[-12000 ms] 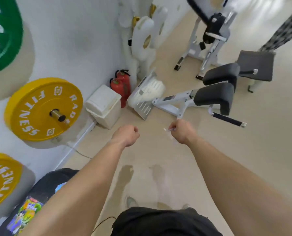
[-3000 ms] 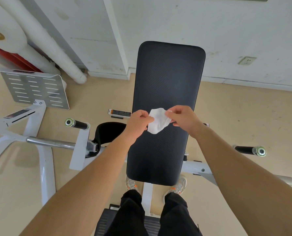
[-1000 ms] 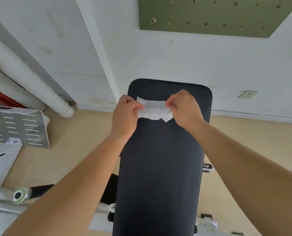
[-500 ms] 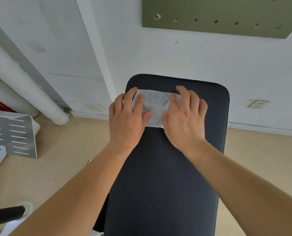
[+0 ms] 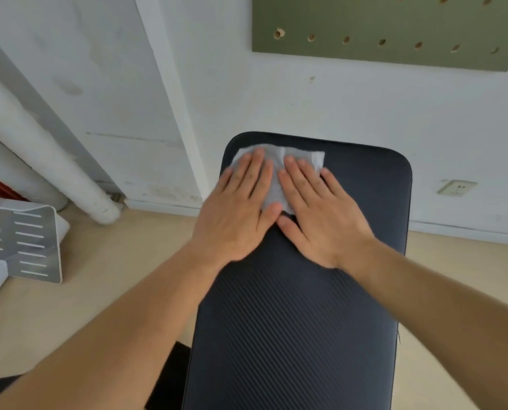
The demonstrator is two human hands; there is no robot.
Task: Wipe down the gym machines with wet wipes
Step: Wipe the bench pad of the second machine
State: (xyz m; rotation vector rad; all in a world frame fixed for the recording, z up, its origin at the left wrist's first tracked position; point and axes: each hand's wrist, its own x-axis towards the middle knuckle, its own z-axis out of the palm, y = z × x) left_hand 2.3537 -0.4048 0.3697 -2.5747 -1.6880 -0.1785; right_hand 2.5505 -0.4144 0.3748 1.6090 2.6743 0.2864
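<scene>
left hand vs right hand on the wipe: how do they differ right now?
The left hand lies at the bench pad's left edge; the right hand lies nearer its middle. The left hand's fingers angle rightward and the right hand's angle leftward, so they converge. Shared: both are flat with straight fingers, pressing the wet wipe onto the pad's far end, thumbs almost touching.

On far-left end of bench pad (image 5: 294, 321): wipe (image 5: 304, 157), flat under left hand (image 5: 235, 216) and right hand (image 5: 320, 217), side by side. Left of pad: pipe (image 5: 54, 161), slotted plate (image 5: 24, 241) nearer. On far wall (image 5: 335, 102), right: socket (image 5: 456, 187).
</scene>
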